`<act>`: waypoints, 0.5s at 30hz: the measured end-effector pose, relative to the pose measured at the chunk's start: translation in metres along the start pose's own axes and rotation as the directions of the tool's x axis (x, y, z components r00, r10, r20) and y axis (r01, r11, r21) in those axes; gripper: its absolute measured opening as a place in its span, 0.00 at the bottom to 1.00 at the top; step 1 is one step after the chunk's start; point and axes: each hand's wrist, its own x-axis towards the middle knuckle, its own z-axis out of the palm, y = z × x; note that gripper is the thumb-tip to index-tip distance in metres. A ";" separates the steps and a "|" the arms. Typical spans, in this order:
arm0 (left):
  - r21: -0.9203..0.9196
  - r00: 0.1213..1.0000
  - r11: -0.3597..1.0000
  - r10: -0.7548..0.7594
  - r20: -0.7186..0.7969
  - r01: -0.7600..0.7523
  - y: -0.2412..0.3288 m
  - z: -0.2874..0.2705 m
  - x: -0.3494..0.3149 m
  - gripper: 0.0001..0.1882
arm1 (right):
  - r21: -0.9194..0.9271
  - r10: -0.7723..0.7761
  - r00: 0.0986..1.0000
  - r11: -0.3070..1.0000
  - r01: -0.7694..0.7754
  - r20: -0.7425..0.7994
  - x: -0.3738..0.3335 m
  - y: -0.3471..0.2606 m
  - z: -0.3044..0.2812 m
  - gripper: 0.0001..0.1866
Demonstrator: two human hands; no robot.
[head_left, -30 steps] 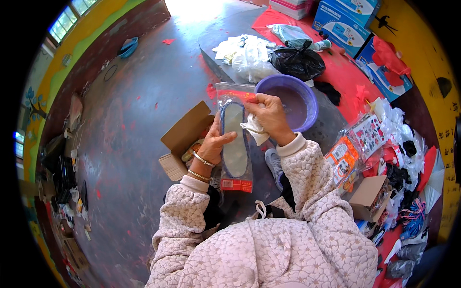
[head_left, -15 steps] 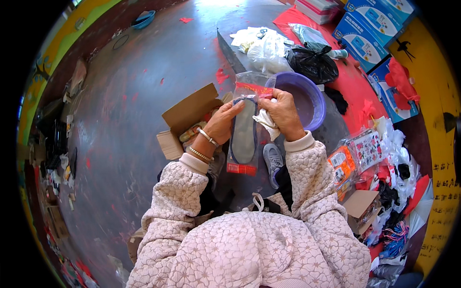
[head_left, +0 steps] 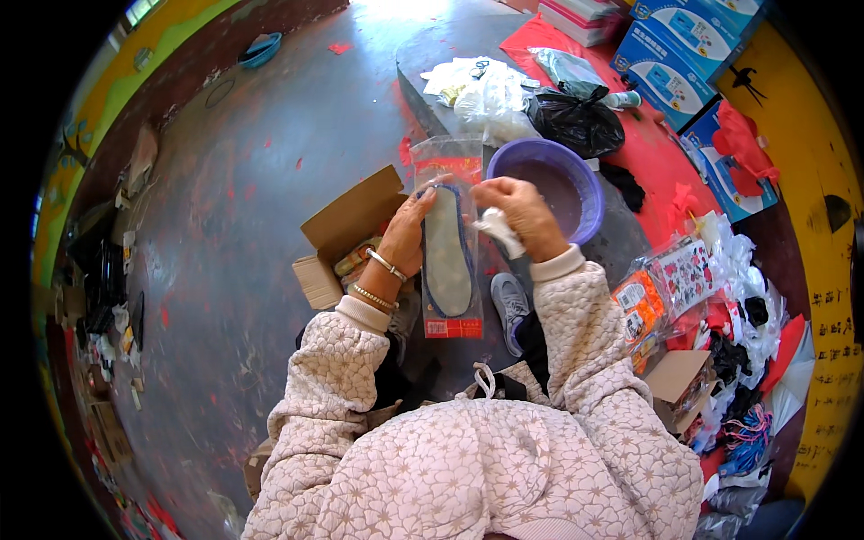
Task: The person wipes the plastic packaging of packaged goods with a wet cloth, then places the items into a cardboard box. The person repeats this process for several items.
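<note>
My left hand [head_left: 405, 238] grips the left edge of a clear plastic packet holding a grey insole [head_left: 447, 256] with a dark blue rim, its thumb across the insole's top. The packet has a red printed band [head_left: 447, 168] near its upper end and a red strip at its bottom. At the packet's right side, my right hand [head_left: 525, 216] is closed round a crumpled white cloth or tissue [head_left: 499, 230]. Its fingertips are pinched close to the packet's edge; I cannot tell whether they touch it.
Ahead of my right hand stands a purple basin [head_left: 594, 211]. An open cardboard box [head_left: 353, 214] sits by my left forearm. Plastic bags [head_left: 490, 103], a black bag [head_left: 576, 121] and blue boxes [head_left: 670, 76] lie farther off. Packets and bundled plastic [head_left: 738, 270] are piled at the right.
My right hand has let go of the packet's top and moved slightly away, keeping the white cloth. The packet has shifted a little left in my left hand.
</note>
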 end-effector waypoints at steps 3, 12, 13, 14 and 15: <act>0.063 0.999 0.997 0.034 -0.028 -0.033 -0.007 -0.003 0.005 0.19 | -0.139 -0.112 0.994 0.984 0.113 0.014 0.007 0.017 0.006 0.10; -0.017 0.987 0.991 -0.128 0.094 0.130 0.007 0.000 -0.002 0.18 | -0.073 -0.082 0.993 0.993 0.088 0.080 0.009 0.019 0.005 0.05; 0.006 0.991 0.992 -0.125 0.054 0.125 0.004 -0.003 0.000 0.17 | -0.079 -0.067 0.994 0.994 0.074 0.085 0.009 0.020 0.004 0.05; 0.029 0.993 0.992 -0.120 0.012 0.120 0.000 -0.006 0.002 0.16 | -0.084 -0.052 0.994 0.995 0.060 0.091 0.006 0.017 0.005 0.05; 0.052 0.993 0.992 -0.114 -0.029 0.115 -0.001 -0.009 0.003 0.16 | -0.090 -0.037 0.995 0.995 0.046 0.097 0.004 0.015 0.007 0.06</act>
